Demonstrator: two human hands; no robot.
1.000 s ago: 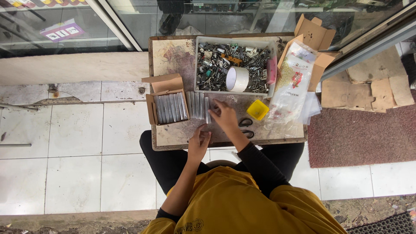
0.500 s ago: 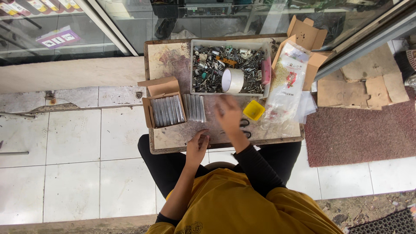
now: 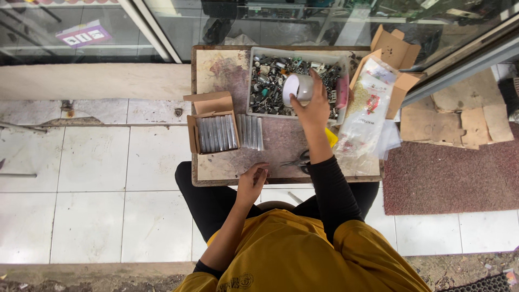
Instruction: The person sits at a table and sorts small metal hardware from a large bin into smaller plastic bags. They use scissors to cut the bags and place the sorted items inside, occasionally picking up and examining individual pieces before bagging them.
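I sit at a low wooden board (image 3: pixel 221 70). My right hand (image 3: pixel 311 105) reaches forward and grips a white roll of tape (image 3: pixel 299 89) over a white tray (image 3: pixel 254 54) full of small metal parts. My left hand (image 3: pixel 252 181) rests at the board's near edge, fingers curled around a thin grey tube. A row of grey tubes (image 3: pixel 250 132) lies beside a small open cardboard box (image 3: pixel 212 125) packed with more tubes. Black scissors (image 3: pixel 298 160) lie near my right forearm.
A clear plastic bag (image 3: pixel 367 111) and open cardboard boxes (image 3: pixel 397 51) sit at the board's right. A yellow object (image 3: pixel 331 138) peeks from under my right arm. White floor tiles surround the board; a reddish mat (image 3: pixel 448 173) lies right. Glass doors stand behind.
My right hand moved from the tubes in the middle of the board forward to the tray and took hold of the tape roll. My left hand stayed at the near edge.
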